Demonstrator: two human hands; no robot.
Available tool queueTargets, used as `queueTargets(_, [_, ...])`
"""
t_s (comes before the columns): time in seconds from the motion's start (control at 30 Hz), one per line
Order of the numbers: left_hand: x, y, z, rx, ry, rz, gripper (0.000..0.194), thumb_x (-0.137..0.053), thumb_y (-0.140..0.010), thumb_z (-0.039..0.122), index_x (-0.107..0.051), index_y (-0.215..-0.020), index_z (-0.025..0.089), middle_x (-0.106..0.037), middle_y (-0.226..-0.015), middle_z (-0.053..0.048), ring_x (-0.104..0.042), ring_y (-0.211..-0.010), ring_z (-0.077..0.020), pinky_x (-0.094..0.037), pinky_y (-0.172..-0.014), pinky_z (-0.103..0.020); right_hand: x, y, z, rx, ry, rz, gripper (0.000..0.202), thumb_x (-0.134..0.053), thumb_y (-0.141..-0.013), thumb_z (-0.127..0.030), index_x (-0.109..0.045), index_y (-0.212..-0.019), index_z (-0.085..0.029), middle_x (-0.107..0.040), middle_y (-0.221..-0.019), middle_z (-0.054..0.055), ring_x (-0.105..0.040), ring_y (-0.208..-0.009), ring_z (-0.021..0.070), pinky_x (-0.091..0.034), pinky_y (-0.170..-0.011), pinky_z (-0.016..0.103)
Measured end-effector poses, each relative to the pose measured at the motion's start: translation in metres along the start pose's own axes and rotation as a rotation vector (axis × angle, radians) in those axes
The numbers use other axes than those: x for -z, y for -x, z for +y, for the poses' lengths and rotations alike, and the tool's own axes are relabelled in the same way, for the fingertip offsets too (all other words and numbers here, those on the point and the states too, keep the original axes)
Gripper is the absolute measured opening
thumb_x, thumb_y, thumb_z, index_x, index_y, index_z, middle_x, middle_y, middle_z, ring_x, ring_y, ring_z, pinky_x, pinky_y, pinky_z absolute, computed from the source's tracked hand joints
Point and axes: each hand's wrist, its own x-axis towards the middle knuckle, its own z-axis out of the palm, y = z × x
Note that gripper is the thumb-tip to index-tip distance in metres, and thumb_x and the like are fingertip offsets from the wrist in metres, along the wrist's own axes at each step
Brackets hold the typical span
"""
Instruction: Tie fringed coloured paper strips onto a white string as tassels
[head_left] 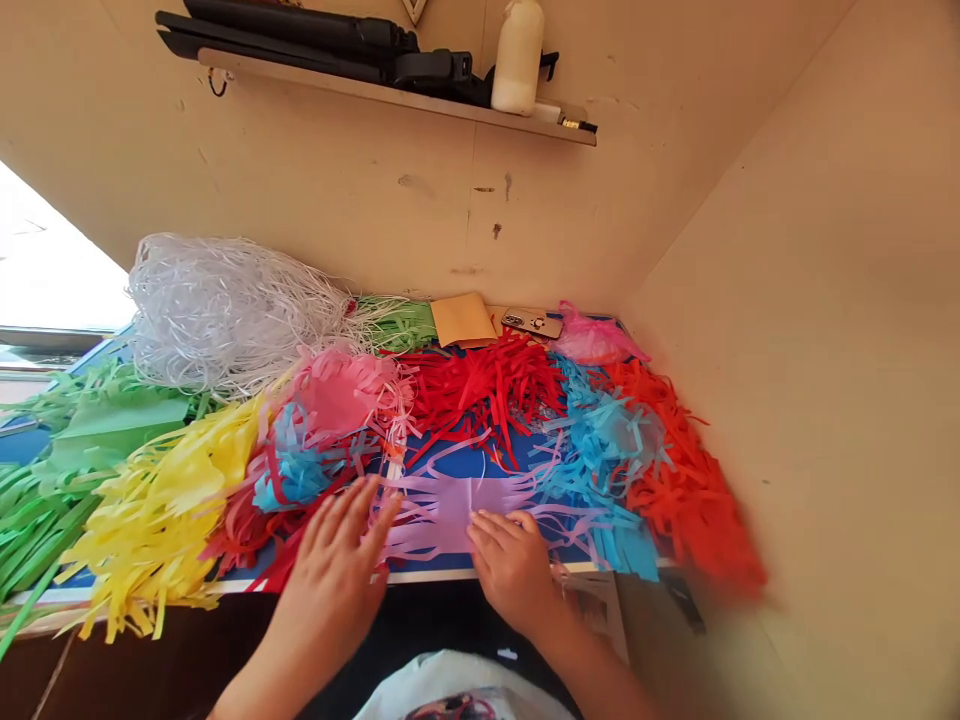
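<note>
A sheet of purple fringed paper (450, 518) lies flat on the blue table (457, 460), its cut strips spreading to the left and right. My left hand (341, 550) rests at the left strips with its fingers stretched out. On the right part of the sheet lies my right hand (514, 560), fingers bent and close together, the tips against the paper. Whether it pinches anything is hidden. A thin white string (482, 465) shows just above the sheet.
Around the sheet lie fringed papers: red (487, 385), blue (607, 440), orange (697, 480), pink (345, 390), yellow (180, 490) and green (112, 430). White string (225, 310) is heaped at back left. A brown envelope (463, 320) and a phone (532, 323) lie by the wall. A shelf (420, 95) hangs above.
</note>
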Motion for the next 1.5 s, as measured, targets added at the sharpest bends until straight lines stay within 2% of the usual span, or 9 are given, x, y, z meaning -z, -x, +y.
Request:
queueTargets(0.1, [-0.011,-0.006,0.036,-0.119,0.204,-0.132,0.062,-0.052,-0.079,0.017,-0.043,-0.140,0.023,-0.053,-0.142,-0.009,-0.049,-0.129,-0.0267,-0.033,-0.111,-0.047,-0.008,0.002,-0.001,-0.012,0.028,0.019,0.021,-0.049,-0.094,-0.014,-0.065,-0.107,-0.021,-0.075,-0.105,0.007,-0.068,-0.101,0.0196,-0.038,-0.095,0.040])
queueTargets(0.17, [-0.031,-0.009,0.048,-0.068,0.266,-0.130,0.046,-0.050,-0.083,0.014,-0.055,-0.128,0.022,-0.069,-0.120,-0.007,-0.062,-0.110,-0.0248,-0.036,-0.106,-0.048,-0.009,0.005,0.004,0.001,0.013,-0.031,0.021,-0.049,-0.095,-0.015,-0.064,-0.108,-0.022,-0.075,-0.102,0.006,-0.068,-0.101,0.0184,-0.034,-0.097,0.039])
queueTargets(0.3, [-0.060,-0.016,0.036,0.013,0.320,-0.154,0.027,-0.042,-0.095,0.020,-0.069,-0.097,0.023,-0.076,-0.092,-0.003,-0.068,-0.088,-0.0220,-0.041,-0.089,-0.043,0.000,0.005,0.024,-0.155,-0.081,-0.131,0.018,-0.050,-0.096,-0.019,-0.067,-0.096,-0.024,-0.077,-0.088,0.000,-0.069,-0.080,0.0150,-0.038,-0.085,0.033])
queueTargets(0.5, [-0.064,-0.046,0.023,0.186,0.159,-0.309,0.036,-0.039,-0.098,0.034,-0.070,-0.087,0.020,-0.076,-0.076,-0.007,-0.070,-0.073,-0.0227,-0.040,-0.080,-0.039,0.004,-0.024,0.041,-0.537,-0.015,-0.241,0.018,-0.058,-0.091,-0.029,-0.070,-0.078,-0.024,-0.074,-0.072,-0.001,-0.067,-0.068,0.0159,-0.035,-0.061,0.025])
queueTargets(0.97, [-0.077,-0.065,0.021,0.246,0.032,-0.374,0.037,-0.043,-0.094,0.037,-0.066,-0.075,0.017,-0.071,-0.063,-0.009,-0.067,-0.061,-0.0233,-0.041,-0.073,-0.036,-0.006,-0.044,0.042,-0.628,0.212,-0.367,0.014,-0.062,-0.087,-0.033,-0.071,-0.078,-0.027,-0.075,-0.074,-0.001,-0.066,-0.066,0.0176,-0.025,-0.055,0.027])
queueTargets(1.13, [-0.068,-0.067,0.022,0.215,0.027,-0.258,0.021,-0.051,-0.091,0.032,-0.067,-0.093,0.019,-0.072,-0.087,-0.010,-0.065,-0.087,-0.0276,-0.039,-0.087,-0.044,0.001,-0.045,0.044,-0.525,0.288,-0.286,0.007,-0.065,-0.086,-0.030,-0.066,-0.082,-0.024,-0.071,-0.077,0.002,-0.064,-0.074,0.0209,-0.032,-0.062,0.030])
queueTargets(1.3, [-0.061,-0.070,0.017,-0.144,0.068,-0.146,0.016,-0.055,-0.086,0.014,-0.068,-0.083,0.024,-0.068,-0.086,-0.004,-0.058,-0.090,-0.0238,-0.033,-0.098,-0.048,0.020,-0.038,0.033,-0.377,0.429,-0.015,0.014,-0.058,-0.085,-0.014,-0.063,-0.097,-0.020,-0.068,-0.103,0.010,-0.058,-0.094,0.0260,-0.035,-0.081,0.038])
queueTargets(1.43, [-0.055,-0.064,0.019,-0.250,0.089,-0.188,0.012,-0.059,-0.080,0.016,-0.069,-0.083,0.021,-0.067,-0.078,-0.005,-0.057,-0.091,-0.0249,-0.026,-0.108,-0.053,0.015,-0.024,0.027,-0.039,0.196,-0.228,0.019,-0.058,-0.082,-0.012,-0.063,-0.098,-0.020,-0.068,-0.099,0.006,-0.059,-0.092,0.0215,-0.035,-0.088,0.037])
queueTargets(1.5, [-0.052,-0.059,0.023,-0.236,0.107,-0.187,0.014,-0.061,-0.076,0.021,-0.070,-0.086,0.020,-0.068,-0.083,-0.007,-0.057,-0.096,-0.0273,-0.018,-0.113,-0.057,0.010,-0.021,0.034,-0.024,0.157,-0.283,0.015,-0.059,-0.080,-0.012,-0.065,-0.093,-0.019,-0.069,-0.095,0.005,-0.060,-0.089,0.0205,-0.036,-0.088,0.037])
